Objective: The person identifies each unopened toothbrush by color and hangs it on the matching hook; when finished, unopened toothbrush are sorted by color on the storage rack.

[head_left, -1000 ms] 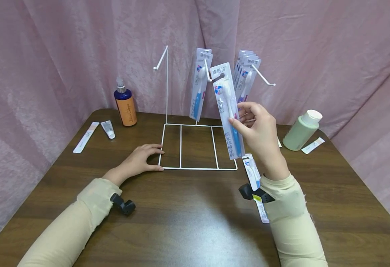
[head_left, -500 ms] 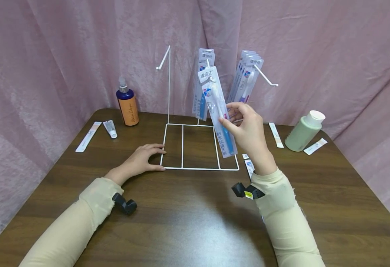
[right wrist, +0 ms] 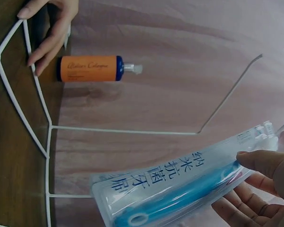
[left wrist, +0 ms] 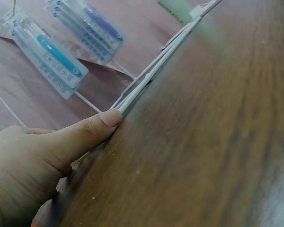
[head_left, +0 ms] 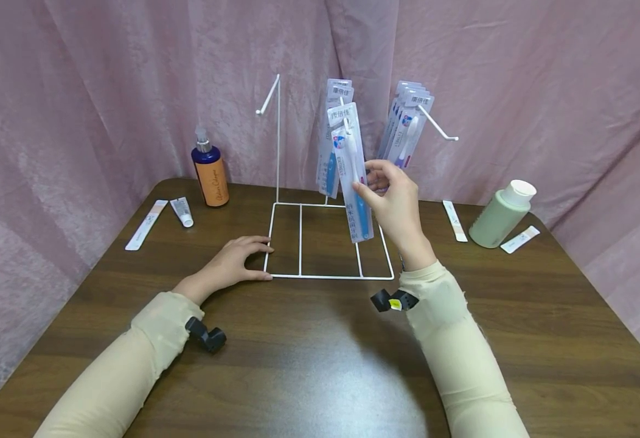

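Observation:
My right hand pinches a blue toothbrush in a clear blister pack between thumb and fingers. The pack leans slightly, and the tip of the middle hook shows at its hanging hole. Behind it, more packed blue toothbrushes hang from that hook. My left hand rests on the left side of the white wire display rack; its thumb touches the front corner and its fingers lie spread on the side bar. In the left wrist view the thumb presses on the wire.
Several packed purple toothbrushes hang on the right hook; the left hook is bare. An orange-labelled blue spray bottle, a small tube and a flat sachet are at left. A green bottle and two sachets are at right.
My right hand has moved left with the toothbrush pack, from right of the middle hook onto its tip. The pack now hangs straighter. The left hand has stayed on the rack.

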A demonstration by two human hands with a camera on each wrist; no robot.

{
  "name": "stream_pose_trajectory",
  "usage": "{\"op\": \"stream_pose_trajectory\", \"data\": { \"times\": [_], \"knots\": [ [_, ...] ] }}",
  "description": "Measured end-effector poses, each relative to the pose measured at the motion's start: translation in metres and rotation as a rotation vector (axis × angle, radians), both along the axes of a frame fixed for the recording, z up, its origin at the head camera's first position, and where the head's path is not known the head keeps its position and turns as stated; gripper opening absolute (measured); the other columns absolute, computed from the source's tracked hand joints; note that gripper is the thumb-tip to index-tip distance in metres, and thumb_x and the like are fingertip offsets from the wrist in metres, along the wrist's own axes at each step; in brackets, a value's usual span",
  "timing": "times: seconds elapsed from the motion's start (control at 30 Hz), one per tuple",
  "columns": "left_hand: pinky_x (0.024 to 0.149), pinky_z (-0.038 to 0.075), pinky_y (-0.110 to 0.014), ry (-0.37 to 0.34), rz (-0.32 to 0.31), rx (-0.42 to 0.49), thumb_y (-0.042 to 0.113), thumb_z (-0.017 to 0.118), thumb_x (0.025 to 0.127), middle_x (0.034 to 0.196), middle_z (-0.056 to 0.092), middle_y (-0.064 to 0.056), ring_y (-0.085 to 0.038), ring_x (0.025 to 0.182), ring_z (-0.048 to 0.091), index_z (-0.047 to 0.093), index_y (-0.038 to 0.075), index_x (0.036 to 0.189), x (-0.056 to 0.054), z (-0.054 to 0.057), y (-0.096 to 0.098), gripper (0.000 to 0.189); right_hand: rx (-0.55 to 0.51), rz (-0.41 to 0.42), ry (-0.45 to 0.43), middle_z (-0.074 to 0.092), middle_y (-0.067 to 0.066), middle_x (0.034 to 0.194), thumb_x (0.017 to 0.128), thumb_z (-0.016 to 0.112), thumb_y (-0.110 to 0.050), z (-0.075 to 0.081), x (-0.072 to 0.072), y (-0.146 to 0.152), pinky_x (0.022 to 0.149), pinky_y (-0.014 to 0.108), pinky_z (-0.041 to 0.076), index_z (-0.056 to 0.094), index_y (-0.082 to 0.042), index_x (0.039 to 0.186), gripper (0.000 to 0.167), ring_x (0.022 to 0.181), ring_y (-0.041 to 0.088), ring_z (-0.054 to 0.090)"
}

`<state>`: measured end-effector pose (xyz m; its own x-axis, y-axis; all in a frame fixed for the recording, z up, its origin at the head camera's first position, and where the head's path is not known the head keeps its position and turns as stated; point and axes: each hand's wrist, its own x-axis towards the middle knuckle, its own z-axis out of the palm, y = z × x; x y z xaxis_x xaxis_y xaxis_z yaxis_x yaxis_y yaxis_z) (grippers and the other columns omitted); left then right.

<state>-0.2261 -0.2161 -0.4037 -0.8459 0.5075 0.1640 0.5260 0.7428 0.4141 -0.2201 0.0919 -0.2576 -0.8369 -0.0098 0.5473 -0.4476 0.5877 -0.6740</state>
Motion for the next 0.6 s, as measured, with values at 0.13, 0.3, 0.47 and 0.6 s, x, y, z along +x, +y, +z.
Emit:
{"op": "stream_pose_trajectory", "data": {
  "times": [0.13, 0.3, 0.47, 0.6],
  "knots": [
    [0.110, 0.029, -0.059, -0.003, 0.004, 0.000, 0.042, 0.078, 0.076, 0.144, 0.049, -0.012, -0.036, 0.134, 0.042, 0.062, 0.010, 0.127, -0.001, -0.002, 0.000, 0.062, -0.022, -0.002, -0.016, 0.068, 0.015, 0.093, 0.083, 0.075, -0.013, -0.002, -0.011, -0.004, 0.071, 0.027, 0.052, 0.064, -0.003, 0.115, 0.036, 0.080, 0.024, 0.066],
    [0.110, 0.028, -0.059, -0.005, 0.008, -0.003, 0.043, 0.078, 0.076, 0.144, 0.049, -0.012, -0.036, 0.135, 0.042, 0.062, 0.011, 0.127, -0.002, -0.002, 0.000, 0.062, -0.032, -0.016, -0.020, 0.069, 0.015, 0.093, 0.084, 0.074, -0.013, -0.003, -0.025, -0.007, 0.073, 0.032, 0.053, 0.063, -0.003, 0.115, 0.034, 0.081, 0.025, 0.067],
    [0.110, 0.029, -0.058, -0.007, 0.007, -0.002, 0.043, 0.078, 0.077, 0.144, 0.049, -0.012, -0.035, 0.135, 0.042, 0.061, 0.011, 0.128, -0.002, -0.002, 0.000, 0.062, -0.033, -0.024, -0.046, 0.069, 0.015, 0.094, 0.085, 0.074, -0.015, -0.004, -0.037, -0.010, 0.073, 0.030, 0.052, 0.063, -0.004, 0.116, 0.035, 0.082, 0.024, 0.066],
    [0.110, 0.029, -0.058, -0.004, 0.006, 0.001, 0.043, 0.078, 0.076, 0.144, 0.050, -0.012, -0.035, 0.135, 0.042, 0.062, 0.011, 0.127, -0.002, -0.003, 0.000, 0.062, -0.046, -0.026, -0.081, 0.069, 0.014, 0.095, 0.085, 0.073, -0.016, -0.003, -0.045, -0.012, 0.069, 0.023, 0.048, 0.062, -0.006, 0.117, 0.035, 0.082, 0.023, 0.065]
  ]
}}
